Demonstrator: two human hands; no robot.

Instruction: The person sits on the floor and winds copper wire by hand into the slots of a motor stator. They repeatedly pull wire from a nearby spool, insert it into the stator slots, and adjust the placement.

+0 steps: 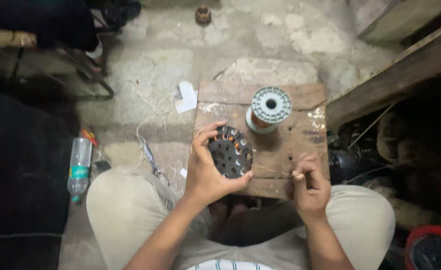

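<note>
Our left hand [208, 172] grips the round slotted metal core [230, 151], fingers wrapped around its rim, on the wooden board [280, 150]. Our right hand [308, 182], at 3 o'clock of the core, pinches thin wire [273, 171]. Wire spool [269, 108] stands at 1 o'clock. Plastic bottle [79, 167] lies on the floor [150, 75] at 9 o'clock.

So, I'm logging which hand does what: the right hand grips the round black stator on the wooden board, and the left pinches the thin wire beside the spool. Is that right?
Not quite: the hands are swapped. The head view shows the left hand gripping the round black stator on the wooden board, while the right hand pinches the thin wire. The spool stands upright behind them.
</note>
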